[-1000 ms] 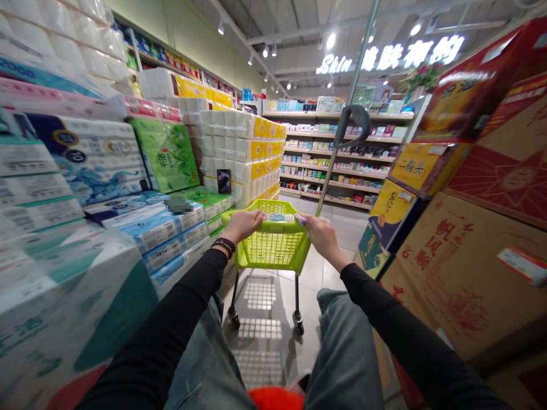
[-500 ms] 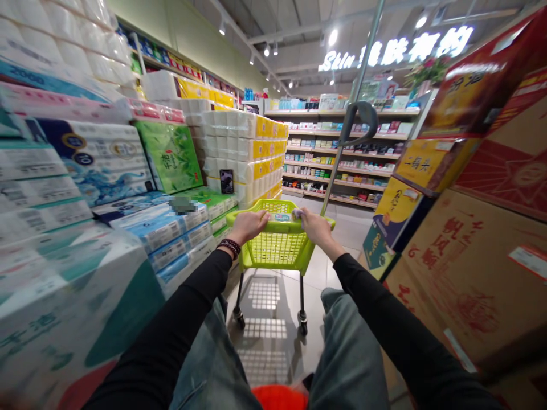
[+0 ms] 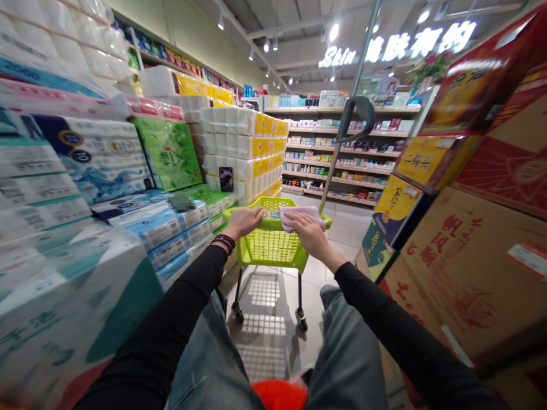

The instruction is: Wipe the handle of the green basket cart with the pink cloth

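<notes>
A lime-green wheeled shopping basket (image 3: 272, 246) stands on the tiled floor in front of my knees. My left hand (image 3: 245, 221) is closed round its near rim on the left side. My right hand (image 3: 304, 224) lies flat on a pale pink cloth (image 3: 299, 214) spread over the rim's right part, fingers stretched out. A small blue-and-white pack shows inside the basket between my hands. The basket's long metal pull handle (image 3: 354, 117) rises up to the right, ending in a dark grip.
Stacks of wrapped tissue and toilet paper packs (image 3: 98, 165) line the left side. Large red and brown cardboard cartons (image 3: 474, 245) crowd the right. Product shelves (image 3: 342, 165) stand ahead under a lit sign. A narrow tiled aisle (image 3: 265, 336) runs between them.
My right hand went from gripping the rim with a bunched cloth to lying flat on the cloth, now spread out. The left hand kept its hold.
</notes>
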### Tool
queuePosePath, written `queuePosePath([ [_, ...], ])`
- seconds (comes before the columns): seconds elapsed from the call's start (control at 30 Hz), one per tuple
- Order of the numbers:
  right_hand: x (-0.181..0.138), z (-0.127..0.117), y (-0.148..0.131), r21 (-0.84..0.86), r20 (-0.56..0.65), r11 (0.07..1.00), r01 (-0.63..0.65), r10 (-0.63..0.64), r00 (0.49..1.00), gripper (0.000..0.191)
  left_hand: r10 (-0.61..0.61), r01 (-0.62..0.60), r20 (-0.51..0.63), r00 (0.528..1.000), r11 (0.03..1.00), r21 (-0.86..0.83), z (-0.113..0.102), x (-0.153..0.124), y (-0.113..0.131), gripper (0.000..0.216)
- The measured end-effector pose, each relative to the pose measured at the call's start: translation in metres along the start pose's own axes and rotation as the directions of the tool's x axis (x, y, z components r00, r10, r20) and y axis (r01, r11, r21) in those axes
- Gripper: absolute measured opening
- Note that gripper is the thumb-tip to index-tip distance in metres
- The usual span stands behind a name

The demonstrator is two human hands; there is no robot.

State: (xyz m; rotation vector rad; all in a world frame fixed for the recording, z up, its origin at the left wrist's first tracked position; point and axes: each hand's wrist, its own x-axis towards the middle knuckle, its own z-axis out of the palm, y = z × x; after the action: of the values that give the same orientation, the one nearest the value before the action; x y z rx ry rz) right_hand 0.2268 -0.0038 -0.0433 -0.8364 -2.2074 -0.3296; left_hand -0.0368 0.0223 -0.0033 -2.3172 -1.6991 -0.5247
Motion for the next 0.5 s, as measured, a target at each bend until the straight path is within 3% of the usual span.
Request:
queuePosePath([
  [0.17, -0.012, -0.003, 0.015, -0.063, -0.084, 0.992, -0.110, 0.105, 0.991, 0.023, -0.004, 0.004, 0.009, 1.000, 1.000, -0.013, -0.001, 0.005, -0.003, 0.059],
  [0.33, -0.001, 0.010, 0.013, -0.043, -0.056, 0.991, -0.127, 0.125, 0.991, 0.023, -0.024, 0.025, 0.030, 0.999, 1.000, -0.013, -0.001, 0.011, -0.006, 0.061],
  [0.5, -0.005, 0.001, 0.028, -0.158, -0.038, 0.927, -0.339, 0.337, 0.941, 0.027, -0.045, 0.047, 0.049, 0.998, 0.998, -0.035, 0.000, 0.015, -0.010, 0.063],
])
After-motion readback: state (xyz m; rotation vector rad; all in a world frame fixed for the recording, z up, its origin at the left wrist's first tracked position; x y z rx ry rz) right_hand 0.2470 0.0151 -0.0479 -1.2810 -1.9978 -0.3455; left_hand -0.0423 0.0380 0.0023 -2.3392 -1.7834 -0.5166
